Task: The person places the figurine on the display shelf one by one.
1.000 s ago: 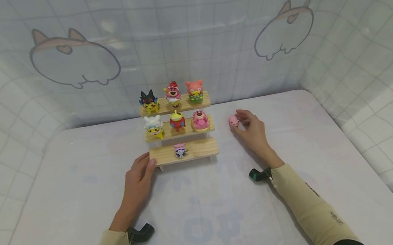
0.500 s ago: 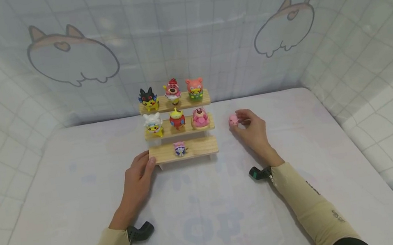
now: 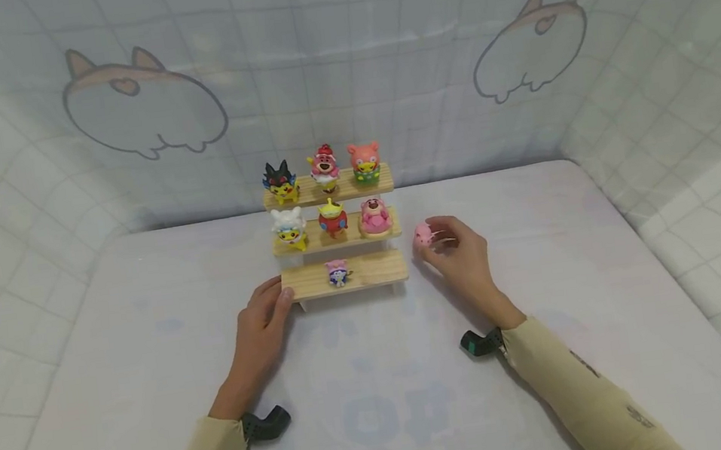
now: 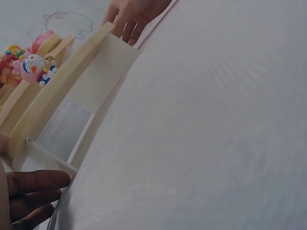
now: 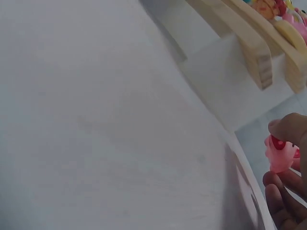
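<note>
A three-tier wooden display riser (image 3: 380,271) with white supports stands on the cloth. My left hand (image 3: 262,335) holds the left end of its lowest step, thumb on top and the other fingers (image 4: 41,182) by the side support. Right of the riser, my right hand (image 3: 463,257) pinches a small pink figurine (image 3: 424,235) between thumb and fingers. The right wrist view shows that pink figurine (image 5: 279,155) with red spots, partly hidden by the hand. On the lowest step sits a small pink-and-purple figurine (image 3: 338,273), near the middle.
The middle step carries a white-hooded yellow figurine (image 3: 289,228), a red-and-green one (image 3: 332,219) and a pink bear (image 3: 375,218). Along the top step are a black-eared figurine (image 3: 280,182), a red-capped bear (image 3: 324,169) and a pink-hooded one (image 3: 365,163). A patterned curtain (image 3: 340,68) hangs close behind.
My right hand has drawn slightly nearer to me and toward the riser, bringing the pink figurine along and turning it. My left hand stays at the step's end; the head view has shifted a little.
</note>
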### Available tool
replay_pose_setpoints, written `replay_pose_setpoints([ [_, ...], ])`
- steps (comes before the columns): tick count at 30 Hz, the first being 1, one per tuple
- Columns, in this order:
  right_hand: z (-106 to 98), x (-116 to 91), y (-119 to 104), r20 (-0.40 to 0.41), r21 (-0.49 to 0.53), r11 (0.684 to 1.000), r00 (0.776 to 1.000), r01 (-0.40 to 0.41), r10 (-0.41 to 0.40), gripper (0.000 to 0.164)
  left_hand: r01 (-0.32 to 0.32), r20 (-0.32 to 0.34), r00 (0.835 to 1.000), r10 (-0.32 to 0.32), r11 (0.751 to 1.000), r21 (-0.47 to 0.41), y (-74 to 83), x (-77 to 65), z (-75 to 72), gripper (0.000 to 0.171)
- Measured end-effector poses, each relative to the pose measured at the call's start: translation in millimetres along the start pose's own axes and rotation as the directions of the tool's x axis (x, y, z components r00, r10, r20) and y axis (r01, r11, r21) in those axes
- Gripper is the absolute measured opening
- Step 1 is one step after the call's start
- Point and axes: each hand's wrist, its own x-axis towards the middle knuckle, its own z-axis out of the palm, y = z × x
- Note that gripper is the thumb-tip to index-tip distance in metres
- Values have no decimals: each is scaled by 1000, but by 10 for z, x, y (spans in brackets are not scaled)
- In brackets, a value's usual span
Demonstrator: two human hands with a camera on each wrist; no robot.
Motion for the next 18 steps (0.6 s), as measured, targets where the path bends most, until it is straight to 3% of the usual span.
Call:
replay_pose_setpoints([
  [8, -11, -96, -100, 12, 37, 999, 999, 40, -40, 47, -14, -8, 1000, 14, 1000, 11, -4, 2, -8, 42],
  [13, -30, -131, -173, -16, 48, 990, 991, 133, -133, 43, 0, 0, 1000, 0, 1000, 12, 18, 5, -17, 44],
  [18, -21, -147, -301, -76, 69, 969, 969, 239, -233, 44, 22, 14, 1000, -23, 1000, 17, 26, 2, -6, 47],
])
